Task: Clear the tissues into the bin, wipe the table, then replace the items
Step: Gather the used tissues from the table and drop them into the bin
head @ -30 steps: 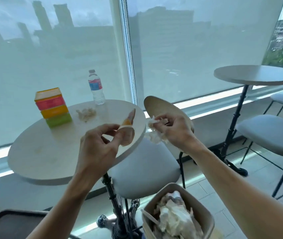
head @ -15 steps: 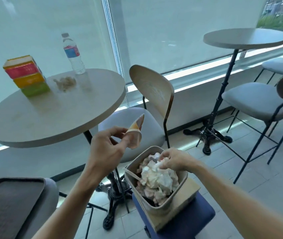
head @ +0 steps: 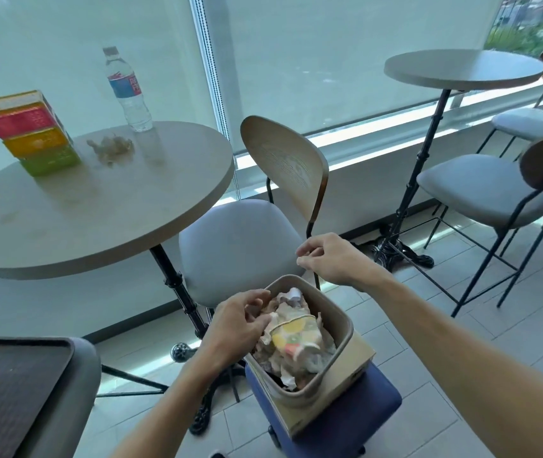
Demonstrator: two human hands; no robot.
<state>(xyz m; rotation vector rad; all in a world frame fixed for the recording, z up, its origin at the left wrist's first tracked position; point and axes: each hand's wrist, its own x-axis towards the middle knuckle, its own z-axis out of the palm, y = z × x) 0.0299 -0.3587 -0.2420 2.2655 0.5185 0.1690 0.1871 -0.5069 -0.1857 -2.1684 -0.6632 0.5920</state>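
A beige bin (head: 342, 328) full of crumpled tissues stands on a box on a blue stool. On top of the tissues lies a patterned paper cup (head: 294, 335). My left hand (head: 237, 325) hovers at the bin's left rim, fingers loosely curled, touching the cup's edge or just off it. My right hand (head: 328, 257) floats above the bin's far rim, fingers pinched loosely with nothing in them. One crumpled tissue (head: 111, 147) remains on the round table (head: 98, 223), between a stack of coloured boxes (head: 28, 133) and a water bottle (head: 128, 90).
A grey-seated chair (head: 243, 246) with a wooden back stands between table and bin. A dark tray (head: 9, 388) rests on a seat at lower left. A second round table (head: 461, 69) and more chairs stand at right.
My left hand carried the paper cup down into the bin and let it go. My right hand dropped its tissue in the bin and lifted away above the rim.
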